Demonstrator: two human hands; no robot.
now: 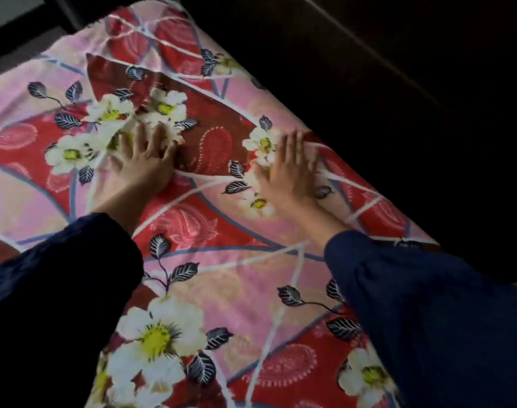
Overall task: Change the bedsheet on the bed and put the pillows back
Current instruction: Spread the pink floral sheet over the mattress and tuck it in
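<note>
Covering the bed from the near edge to the far corner, the bedsheet (222,278) lies spread out, pink and red with white flowers, dark leaves and pale crossing lines. Its right edge runs diagonally along a dark, shadowed drop where little can be made out; a dim strip of floor (7,13) shows at the top left. Both hands rest palm-down on the cloth, well apart. The left hand (147,159) has its fingers spread over a cluster of white blooms; the right hand (289,169) lies flat near the sheet's right edge, fingers straight and together. Neither grasps anything. Dark blue sleeves (404,287) cover both forearms.
</note>
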